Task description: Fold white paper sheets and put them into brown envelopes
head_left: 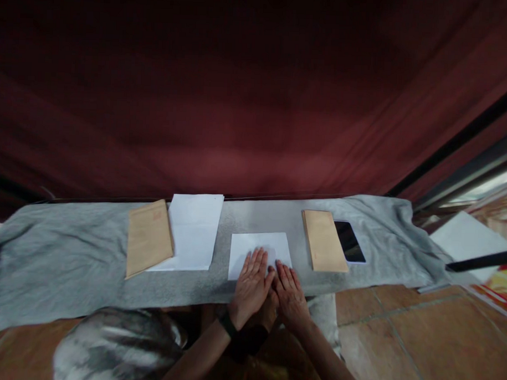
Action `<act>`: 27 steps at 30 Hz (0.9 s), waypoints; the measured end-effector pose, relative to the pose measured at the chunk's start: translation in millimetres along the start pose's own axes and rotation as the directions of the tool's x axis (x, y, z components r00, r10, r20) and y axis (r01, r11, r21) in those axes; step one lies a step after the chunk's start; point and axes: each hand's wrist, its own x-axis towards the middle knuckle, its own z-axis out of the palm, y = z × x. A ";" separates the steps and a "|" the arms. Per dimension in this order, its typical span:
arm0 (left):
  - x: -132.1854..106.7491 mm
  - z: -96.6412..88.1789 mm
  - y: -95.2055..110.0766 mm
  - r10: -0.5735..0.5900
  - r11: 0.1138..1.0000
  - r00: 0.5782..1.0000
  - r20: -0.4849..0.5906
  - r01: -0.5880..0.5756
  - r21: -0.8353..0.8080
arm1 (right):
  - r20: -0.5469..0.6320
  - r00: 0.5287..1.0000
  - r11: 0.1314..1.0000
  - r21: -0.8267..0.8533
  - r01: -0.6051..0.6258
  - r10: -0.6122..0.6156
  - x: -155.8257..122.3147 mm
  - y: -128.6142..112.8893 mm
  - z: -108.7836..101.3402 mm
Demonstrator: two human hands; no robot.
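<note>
A folded sheet of white paper (240, 246) lies on the grey cloth in front of me. My left hand (252, 281), with a dark band at the wrist, rests flat on its middle, fingers stretched out and pointing away from me. Close beside it, my right hand (290, 291) lies with fingers extended over the paper's near right corner. The two thumbs come near each other at the near edge. Neither hand grips anything; the part of the paper under the palms is hidden.
White sheets (196, 227) lie to the left, partly under a brown envelope (149, 239). On the right, a stack of brown envelopes (325, 242) sits against a dark-screened phone (350, 241). The grey cloth (68, 250) covers a narrow bench by a dark red wall (239, 128).
</note>
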 end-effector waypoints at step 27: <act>30.8 -6.1 -64.5 -0.263 0.962 0.964 -0.034 0.265 0.072 | -0.015 0.999 0.999 0.025 -0.032 0.032 2.9 -0.6 -1.8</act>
